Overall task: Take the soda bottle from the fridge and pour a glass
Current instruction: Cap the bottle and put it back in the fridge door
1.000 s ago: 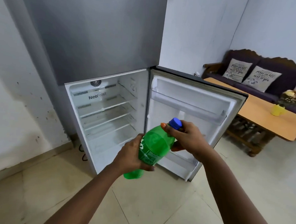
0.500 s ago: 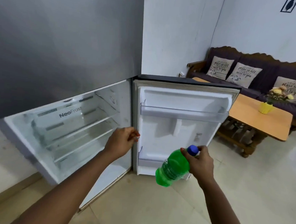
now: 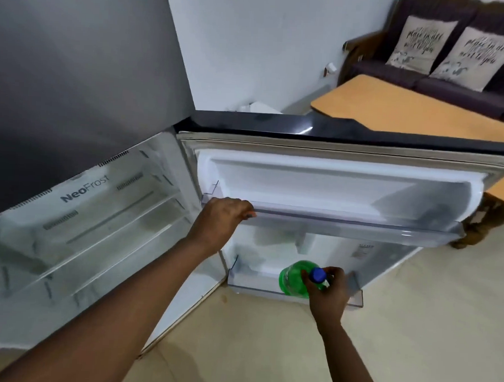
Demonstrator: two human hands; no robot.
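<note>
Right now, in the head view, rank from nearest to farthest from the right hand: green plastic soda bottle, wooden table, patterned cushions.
From the right hand:
1. Green plastic soda bottle, in its grip at the lower door shelf.
2. Wooden table, beyond the door.
3. Patterned cushions, on the sofa behind it.

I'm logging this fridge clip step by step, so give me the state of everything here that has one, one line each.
Fridge door: wide open.
Fridge shelves: bare.
Upper door rack: nothing visible in it.
Green soda bottle: capped, upright in the lower door rack.
Blue cap: on the bottle.
Right hand: closed around the bottle's neck.
Left hand: gripping the upper rack's rail.
</note>
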